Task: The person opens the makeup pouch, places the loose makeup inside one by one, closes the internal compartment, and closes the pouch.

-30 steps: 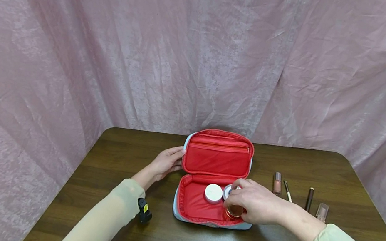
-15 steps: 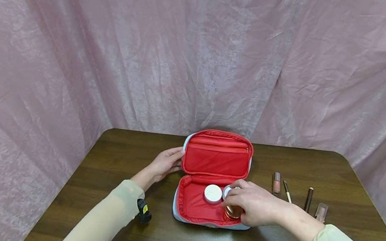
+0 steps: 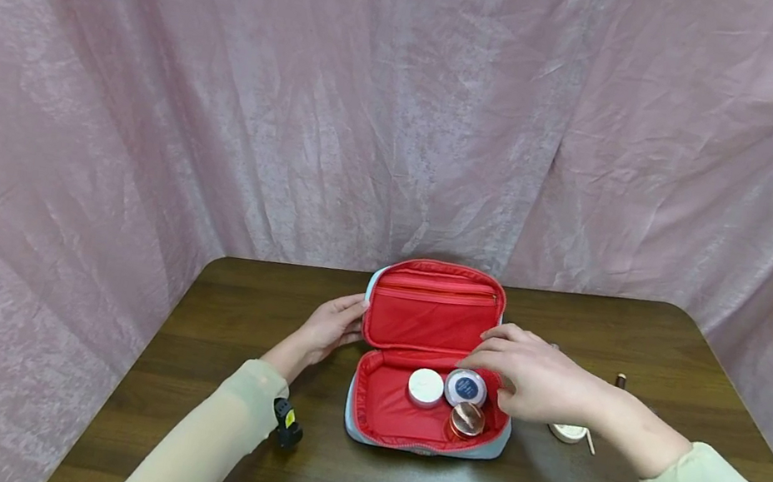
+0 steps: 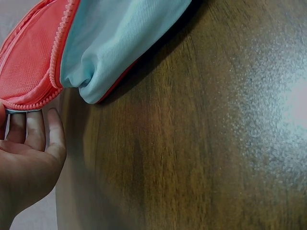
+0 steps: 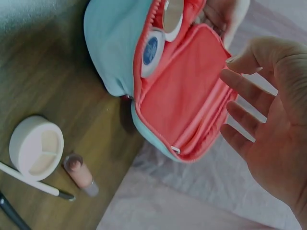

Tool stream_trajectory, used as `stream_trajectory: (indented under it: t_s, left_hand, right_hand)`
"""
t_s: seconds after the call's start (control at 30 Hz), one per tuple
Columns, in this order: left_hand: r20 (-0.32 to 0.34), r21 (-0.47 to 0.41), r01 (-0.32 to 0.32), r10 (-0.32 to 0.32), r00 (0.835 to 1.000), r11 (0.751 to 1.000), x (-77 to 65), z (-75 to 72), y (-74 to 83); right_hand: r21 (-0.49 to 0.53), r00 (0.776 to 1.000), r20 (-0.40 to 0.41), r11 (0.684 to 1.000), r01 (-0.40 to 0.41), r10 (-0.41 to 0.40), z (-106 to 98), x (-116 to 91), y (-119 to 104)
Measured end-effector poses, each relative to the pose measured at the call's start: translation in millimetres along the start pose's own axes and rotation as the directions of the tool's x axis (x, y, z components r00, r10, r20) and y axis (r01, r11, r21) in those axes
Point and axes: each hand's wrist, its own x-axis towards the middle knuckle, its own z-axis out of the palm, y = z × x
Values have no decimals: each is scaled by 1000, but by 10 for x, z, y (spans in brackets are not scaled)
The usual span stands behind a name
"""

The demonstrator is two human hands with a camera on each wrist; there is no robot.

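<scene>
A light blue cosmetic bag (image 3: 360,431) with a red lining lies unfolded on the wooden table, its lid standing up at the back. Inside its base sit a white-lidded jar (image 3: 426,385), a round container with a dark blue label (image 3: 465,387) and a jar with a shiny copper lid (image 3: 468,419). My left hand (image 3: 329,328) pinches the lid's left edge, thumb in front and fingers behind, as the left wrist view also shows. Over the bag's right side is my right hand (image 3: 537,379), holding nothing, its fingers loosely bent and apart in the right wrist view.
Right of the bag lie a round white compact (image 5: 48,141) with cream-coloured sections, a white-handled brush (image 5: 31,182), a lip gloss tube (image 5: 80,173) and a dark pencil (image 5: 12,213). A pink curtain (image 3: 378,105) hangs behind the table (image 3: 257,288).
My right hand has let go of the copper-lidded jar in the bag and moved up and to the right. The left hand stays at the lid's edge.
</scene>
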Motion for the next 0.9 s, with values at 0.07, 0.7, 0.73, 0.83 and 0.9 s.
stream_trajectory:
  t_s: [0.07,0.7,0.73,0.83,0.9]
  left_hand:
    - [3,-5,0,0,1000,1000,0,1,3]
    - [-1,0,-4,4,1000,1000,-6,5,11]
    - [1,2,-5,5,1000,1000,-7,6,11]
    - [9,9,-10,10,1000,1000,-16,8,14]
    - [14,8,-8,8,1000,1000,-21,13,19]
  right_hand:
    - [-8,1000,-21,1000,2,-2,-47,-17,29]
    - [-60,965,-175,976,-208,195,-370,-401,474]
    - [-69,963,-177,974,-216,201,-365,-428,491]
    - [-90,959,-173,966,-243,225,-347,-510,535]
    - [-105,956,-166,960,-261,242,-334,-572,560]
